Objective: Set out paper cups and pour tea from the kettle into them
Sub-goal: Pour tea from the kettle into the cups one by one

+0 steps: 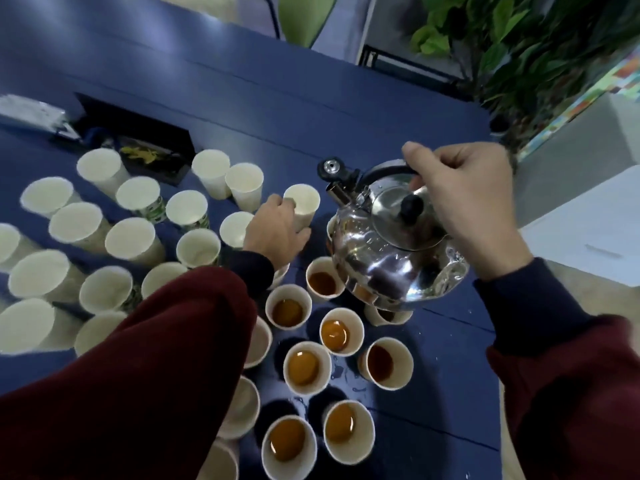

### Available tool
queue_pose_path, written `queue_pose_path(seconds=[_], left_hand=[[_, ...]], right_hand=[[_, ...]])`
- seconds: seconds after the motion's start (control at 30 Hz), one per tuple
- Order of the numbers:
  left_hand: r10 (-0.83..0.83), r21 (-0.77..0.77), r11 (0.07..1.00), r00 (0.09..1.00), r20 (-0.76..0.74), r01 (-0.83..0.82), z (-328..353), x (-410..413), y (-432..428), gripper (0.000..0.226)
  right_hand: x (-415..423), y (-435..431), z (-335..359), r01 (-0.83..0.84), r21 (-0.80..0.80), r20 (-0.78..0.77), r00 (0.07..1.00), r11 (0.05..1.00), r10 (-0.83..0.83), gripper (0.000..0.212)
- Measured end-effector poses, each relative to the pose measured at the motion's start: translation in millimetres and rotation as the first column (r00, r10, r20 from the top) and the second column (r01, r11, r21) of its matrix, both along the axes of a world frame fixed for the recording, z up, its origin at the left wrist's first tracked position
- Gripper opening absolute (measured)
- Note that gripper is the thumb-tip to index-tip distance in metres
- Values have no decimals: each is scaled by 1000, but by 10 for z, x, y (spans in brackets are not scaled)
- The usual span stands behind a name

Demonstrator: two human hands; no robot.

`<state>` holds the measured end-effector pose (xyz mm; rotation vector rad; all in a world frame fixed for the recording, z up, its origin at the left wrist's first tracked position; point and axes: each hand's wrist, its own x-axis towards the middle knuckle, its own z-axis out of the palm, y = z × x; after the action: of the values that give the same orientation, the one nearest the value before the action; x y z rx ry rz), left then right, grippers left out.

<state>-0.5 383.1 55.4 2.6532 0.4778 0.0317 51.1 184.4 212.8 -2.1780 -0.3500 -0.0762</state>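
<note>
A steel kettle point(388, 251) is gripped by its black handle in the right hand point(464, 202), whose fingers point(415, 150) are curled round the handle; it appears to be carried above the nearest tea-filled cups point(304, 367), with its spout point(337, 194) turned toward the far left. An empty paper cup point(303, 199) just beyond the spout is clasped by the left hand point(277, 230), thumb on one side and fingers on the other. The step in hand is judged to be the steadying of this cup for the next pour. It would best be pressed lightly down on the blue desk point(277, 109) without its thin wall being squeezed, and the spout brought over the middle of its mouth before the kettle is tipped slowly. Wet drops point(346, 375) lie among the filled cups, so a gentle tilt is advised. Many empty cups point(130, 237) stand to the left, unfilled.
</note>
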Motion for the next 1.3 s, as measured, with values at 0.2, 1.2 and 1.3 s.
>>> queue_pose_path(seconds=[0.2,1.2,1.3], left_hand=[[-70,67,995,997,8,70,-82,430,225,60],[-25,-157,987,994,107,42,-384,404,237,50],[-19,-162,986,997,71,30,-397,376,218,52]], right_hand=[[298,309,-12,45,-52,47,998,998,-43,54],[649,406,-50,-181,-286,-20,983,941,183,45],[608,405,-55,-166,-301,-13,985,939,170,46]])
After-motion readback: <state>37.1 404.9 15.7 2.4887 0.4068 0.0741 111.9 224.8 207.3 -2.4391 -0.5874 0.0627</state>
